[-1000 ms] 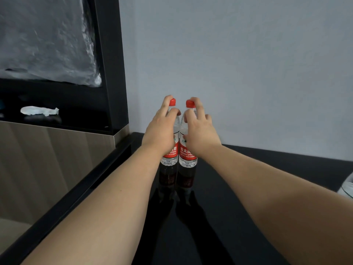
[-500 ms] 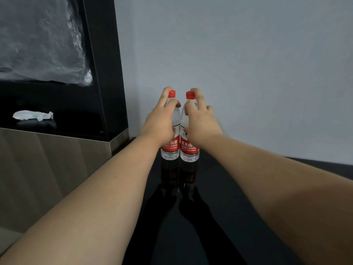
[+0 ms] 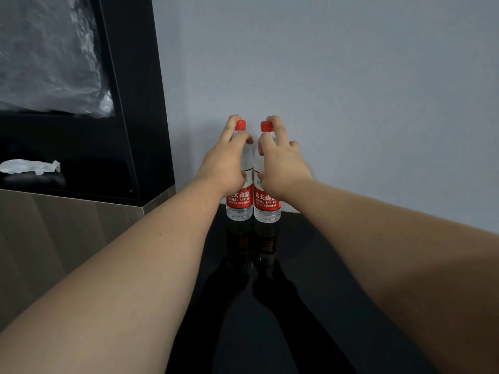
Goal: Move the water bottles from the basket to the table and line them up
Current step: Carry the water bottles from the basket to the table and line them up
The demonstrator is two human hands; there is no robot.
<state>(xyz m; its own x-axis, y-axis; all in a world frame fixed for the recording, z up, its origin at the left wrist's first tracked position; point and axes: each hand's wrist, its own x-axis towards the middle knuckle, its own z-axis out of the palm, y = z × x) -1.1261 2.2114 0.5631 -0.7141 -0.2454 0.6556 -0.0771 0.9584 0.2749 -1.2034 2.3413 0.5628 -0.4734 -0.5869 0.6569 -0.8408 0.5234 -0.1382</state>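
Two clear water bottles with red caps and red labels stand upright side by side, touching, at the far end of a glossy black table (image 3: 310,279), close to the grey wall. My left hand (image 3: 224,163) wraps the upper body of the left bottle (image 3: 240,203). My right hand (image 3: 283,166) wraps the upper body of the right bottle (image 3: 266,205). Both bottle bases rest on the tabletop. The basket is out of view.
A black cabinet frame (image 3: 140,103) rises left of the bottles, with crinkled plastic sheeting (image 3: 48,55) in its upper part and a white crumpled wrapper (image 3: 29,167) on its dark shelf. A wood-grain panel (image 3: 67,233) lies below. The grey wall (image 3: 351,90) stands right behind the bottles.
The hands and both bottles have stayed together on the table; the head view has shifted, and the bottles sit a little closer to the wall than before.
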